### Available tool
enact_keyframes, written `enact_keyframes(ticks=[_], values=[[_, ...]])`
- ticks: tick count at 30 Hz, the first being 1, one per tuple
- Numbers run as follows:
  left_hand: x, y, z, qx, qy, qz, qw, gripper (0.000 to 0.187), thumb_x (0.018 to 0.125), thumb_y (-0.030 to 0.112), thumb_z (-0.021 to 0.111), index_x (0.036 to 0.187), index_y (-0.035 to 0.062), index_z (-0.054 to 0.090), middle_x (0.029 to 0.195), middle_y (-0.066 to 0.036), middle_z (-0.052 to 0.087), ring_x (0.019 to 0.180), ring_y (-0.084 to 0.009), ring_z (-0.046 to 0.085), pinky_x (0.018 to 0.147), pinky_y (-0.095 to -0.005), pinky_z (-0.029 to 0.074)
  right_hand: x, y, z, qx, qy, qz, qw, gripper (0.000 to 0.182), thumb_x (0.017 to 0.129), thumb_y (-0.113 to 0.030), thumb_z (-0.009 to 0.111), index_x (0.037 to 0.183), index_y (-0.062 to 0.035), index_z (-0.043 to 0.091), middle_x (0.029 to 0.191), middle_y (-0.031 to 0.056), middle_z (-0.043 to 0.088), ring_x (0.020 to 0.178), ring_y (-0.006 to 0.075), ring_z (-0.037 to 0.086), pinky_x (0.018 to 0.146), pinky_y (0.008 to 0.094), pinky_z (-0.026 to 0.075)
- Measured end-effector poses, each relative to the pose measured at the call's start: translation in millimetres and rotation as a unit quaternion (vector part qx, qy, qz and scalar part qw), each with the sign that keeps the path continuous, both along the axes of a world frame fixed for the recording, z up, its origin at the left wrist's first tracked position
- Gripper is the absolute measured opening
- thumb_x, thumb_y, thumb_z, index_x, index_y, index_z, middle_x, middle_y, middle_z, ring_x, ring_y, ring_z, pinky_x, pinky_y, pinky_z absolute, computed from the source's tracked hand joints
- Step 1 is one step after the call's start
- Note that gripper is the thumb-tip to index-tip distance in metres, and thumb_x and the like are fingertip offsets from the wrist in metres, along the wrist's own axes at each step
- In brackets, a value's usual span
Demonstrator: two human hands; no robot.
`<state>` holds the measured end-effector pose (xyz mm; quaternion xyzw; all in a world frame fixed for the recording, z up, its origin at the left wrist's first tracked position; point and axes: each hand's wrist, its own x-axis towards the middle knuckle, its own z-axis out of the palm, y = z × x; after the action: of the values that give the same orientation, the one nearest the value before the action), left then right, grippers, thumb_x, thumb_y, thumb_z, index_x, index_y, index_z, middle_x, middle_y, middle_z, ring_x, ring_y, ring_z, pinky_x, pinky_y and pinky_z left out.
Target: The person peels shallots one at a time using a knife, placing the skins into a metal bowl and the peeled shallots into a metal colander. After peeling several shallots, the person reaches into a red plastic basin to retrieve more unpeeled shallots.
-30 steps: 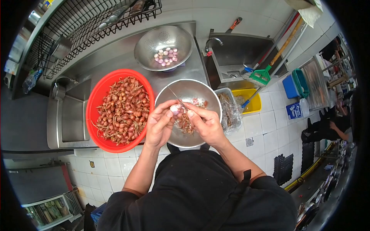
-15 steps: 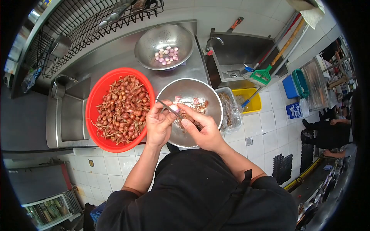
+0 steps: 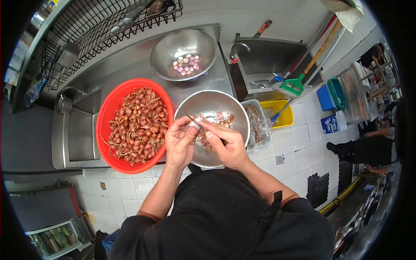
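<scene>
A stainless steel tabletop [image 3: 130, 65] is seen along a white tiled wall. A red basin [image 3: 106, 125] heaped with unpeeled shallots is set on its near left part, overhanging the front edge. Just beside it, to the right, a steel bowl [image 3: 229, 108] holding skins is placed at the edge. Further back, a steel colander [image 3: 169, 52] containing a few peeled shallots is stood. A recessed sink [image 3: 80, 130] is built into the left end.

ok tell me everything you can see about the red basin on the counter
The red basin is round, wide and looks like plastic. It sits upright on the steel counter, beside a sunken sink, and is heaped with unpeeled shallots, brown with trailing roots. Its right rim appears to meet the metal bowl. The left hand hovers beside it.
</scene>
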<state>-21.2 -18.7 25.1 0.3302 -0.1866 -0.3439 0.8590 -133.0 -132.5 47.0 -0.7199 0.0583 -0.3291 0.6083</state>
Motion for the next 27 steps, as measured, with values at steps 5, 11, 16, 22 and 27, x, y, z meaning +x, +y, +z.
enact_keyframes(ticks=[5,11,16,22,27], values=[[2,0,-7,-0.010,0.005,-0.016,1.000,0.029,0.095,0.002,0.060,0.123,-0.0007,0.057,0.114,-0.014,0.066,0.102,-0.0207,0.066,0.091,-0.0336,0.054,0,-1,4,0.065,0.040,0.019,0.997,0.032,0.096,-0.006,0.056,0.127,0.0004,0.062,0.111,0.0134,0.070,0.096,0.0153,0.064,0.087,0.0292,0.048],[5,-1,0,-0.006,0.065,-0.072,0.995,0.027,0.098,0.006,0.056,0.124,-0.0011,0.056,0.113,-0.013,0.067,0.100,-0.0197,0.066,0.089,-0.0327,0.055,-11,-5,13,0.255,0.152,0.065,0.953,0.032,0.099,-0.009,0.054,0.130,-0.0012,0.060,0.114,0.0052,0.069,0.089,0.0057,0.057,0.078,0.0205,0.046],[8,-1,-15,0.002,0.018,-0.061,0.998,0.032,0.097,0.004,0.056,0.129,-0.0004,0.053,0.117,-0.014,0.065,0.102,-0.0193,0.065,0.090,-0.0309,0.054,-9,-5,9,0.214,0.113,0.059,0.969,0.032,0.099,-0.010,0.055,0.130,-0.0010,0.060,0.114,0.0032,0.069,0.087,0.0048,0.056,0.078,0.0201,0.046],[5,1,-9,0.029,0.008,-0.047,0.998,0.035,0.098,0.004,0.054,0.132,-0.0011,0.051,0.120,-0.016,0.064,0.105,-0.0222,0.065,0.091,-0.0320,0.054,-9,-14,-7,0.241,0.123,-0.004,0.963,0.032,0.099,-0.011,0.056,0.127,0.0029,0.061,0.108,0.0071,0.070,0.088,0.0058,0.057,0.081,0.0211,0.047],[-1,4,-6,0.064,0.057,-0.027,0.996,0.033,0.098,0.001,0.052,0.130,-0.0022,0.052,0.125,-0.020,0.061,0.104,-0.0229,0.066,0.087,-0.0335,0.056,-15,-26,-22,0.254,0.141,0.009,0.957,0.032,0.100,-0.012,0.055,0.127,0.0041,0.060,0.099,0.0046,0.069,0.086,0.0057,0.058,0.078,0.0216,0.048]])
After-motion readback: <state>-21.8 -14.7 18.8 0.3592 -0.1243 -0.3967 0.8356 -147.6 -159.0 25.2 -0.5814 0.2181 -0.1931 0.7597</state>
